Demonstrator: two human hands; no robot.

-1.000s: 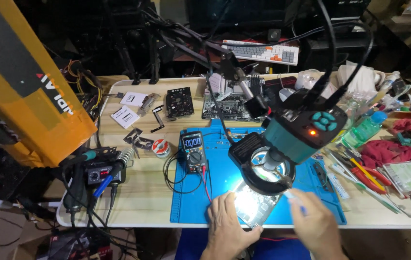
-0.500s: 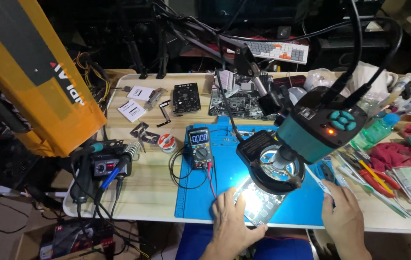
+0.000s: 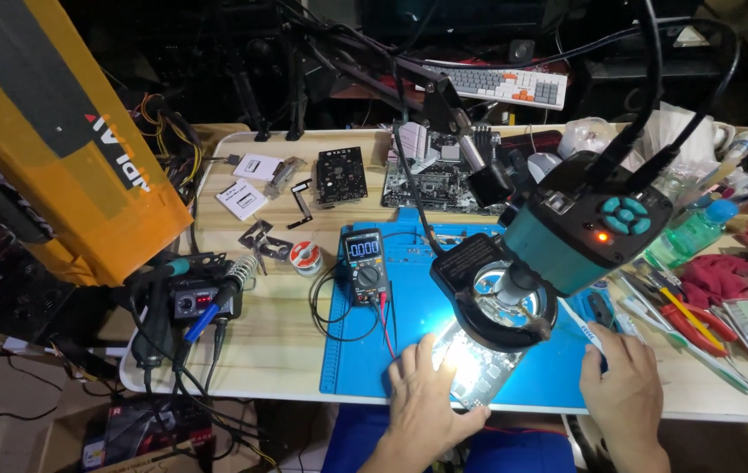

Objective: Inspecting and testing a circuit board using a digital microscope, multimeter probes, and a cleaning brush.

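— Silver board (image 3: 479, 372) lies bright on the blue mat (image 3: 409, 350), under the round lamp (image 3: 497, 302). Left hand (image 3: 422, 394) lies flat by it, holding nothing.
— And the right hand (image 3: 624, 385)?
— It slid from the board to the mat's edge, fingers bent, nothing held.
— Any packages?
— Two small white cards (image 3: 247, 184) far back on the desk (image 3: 278, 342); a big orange box (image 3: 50, 131) left.

Circuit board (image 3: 477, 375): a flat rectangular board, brightly lit from above so its surface detail is washed out, lying tilted on the blue mat (image 3: 409, 346) near the mat's front edge. Its left end is touched by the left hand (image 3: 422, 398); its upper part is hidden beneath the ring-lit microscope head (image 3: 514, 289).
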